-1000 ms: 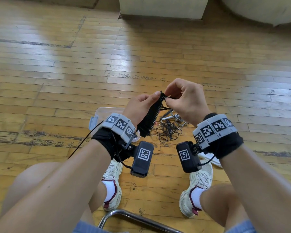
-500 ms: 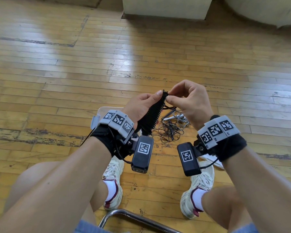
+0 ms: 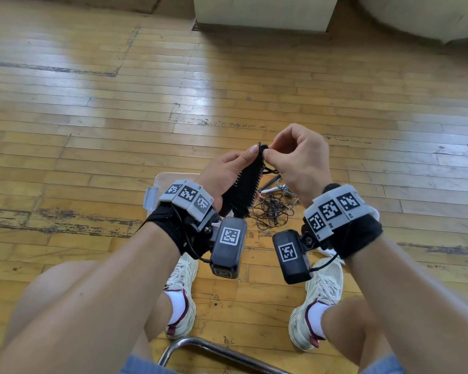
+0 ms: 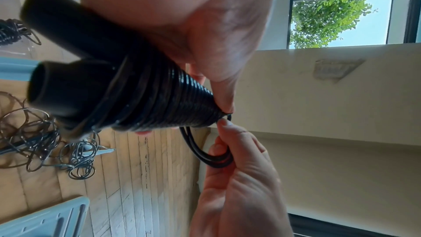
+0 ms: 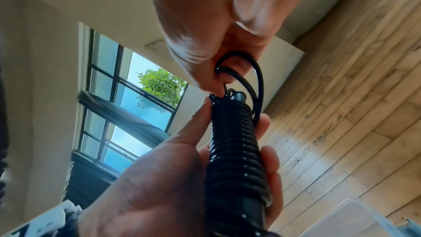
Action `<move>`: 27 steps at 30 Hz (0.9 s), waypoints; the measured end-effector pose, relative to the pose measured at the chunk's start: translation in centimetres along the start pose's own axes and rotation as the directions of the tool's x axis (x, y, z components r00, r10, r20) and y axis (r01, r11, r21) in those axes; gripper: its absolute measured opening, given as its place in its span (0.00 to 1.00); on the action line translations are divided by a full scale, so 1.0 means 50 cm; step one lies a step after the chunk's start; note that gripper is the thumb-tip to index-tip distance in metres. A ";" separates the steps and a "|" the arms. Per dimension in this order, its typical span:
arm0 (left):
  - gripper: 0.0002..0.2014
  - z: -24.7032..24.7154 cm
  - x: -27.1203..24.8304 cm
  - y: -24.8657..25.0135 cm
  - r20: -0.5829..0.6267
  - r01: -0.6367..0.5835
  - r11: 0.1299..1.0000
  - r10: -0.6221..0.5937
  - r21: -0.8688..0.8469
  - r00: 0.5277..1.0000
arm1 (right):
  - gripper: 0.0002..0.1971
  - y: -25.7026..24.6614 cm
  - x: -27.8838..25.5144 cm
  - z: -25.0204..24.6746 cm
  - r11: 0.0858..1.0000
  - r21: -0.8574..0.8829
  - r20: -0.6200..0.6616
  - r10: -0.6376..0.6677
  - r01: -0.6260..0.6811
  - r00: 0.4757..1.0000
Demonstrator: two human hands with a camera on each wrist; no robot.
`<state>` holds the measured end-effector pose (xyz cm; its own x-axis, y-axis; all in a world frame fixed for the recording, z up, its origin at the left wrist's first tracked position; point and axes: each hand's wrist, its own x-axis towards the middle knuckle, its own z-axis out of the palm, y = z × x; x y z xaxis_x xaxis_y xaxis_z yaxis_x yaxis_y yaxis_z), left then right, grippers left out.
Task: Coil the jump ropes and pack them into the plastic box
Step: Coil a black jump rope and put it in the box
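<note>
My left hand grips a black jump rope bundle: two black handles held side by side with black cord wound tightly round them. My right hand pinches the last loose loop of cord at the bundle's top end. Both hands are raised above the floor in front of my knees. A clear plastic box sits on the floor under my left hand, mostly hidden by it.
A tangled pile of thin ropes with handles lies on the wooden floor beyond my feet. A pale lid lies near. A chair's metal bar runs between my white shoes. A white cabinet base stands far ahead.
Both hands stay at the bundle's top. The right hand's fingers have shifted slightly while working the cord's end loop; the bundle sits a little more upright.
</note>
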<state>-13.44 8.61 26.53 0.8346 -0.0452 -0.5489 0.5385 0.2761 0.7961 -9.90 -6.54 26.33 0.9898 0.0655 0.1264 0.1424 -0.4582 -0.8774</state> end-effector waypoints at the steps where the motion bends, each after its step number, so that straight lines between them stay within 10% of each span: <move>1: 0.25 -0.002 0.000 0.000 0.011 0.011 1.000 -0.011 -0.006 1.000 | 0.08 0.000 0.000 -0.002 1.000 0.004 0.016 -0.006 0.006 1.000; 12: 0.26 -0.004 -0.010 0.006 0.167 0.231 0.969 -0.242 0.084 0.956 | 0.07 0.006 0.006 -0.040 0.978 0.207 0.242 -0.048 -0.003 0.969; 27: 0.27 -0.018 0.021 0.000 -0.032 -0.085 0.995 0.087 0.058 0.996 | 0.06 0.007 0.012 -0.029 0.972 0.211 0.213 0.054 -0.099 0.976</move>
<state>-12.67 9.43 25.74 0.8742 0.0095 -0.4855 0.4715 0.2227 0.8533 -9.27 -7.98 26.76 0.9734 0.2279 -0.0221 0.0402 -0.2651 -0.9634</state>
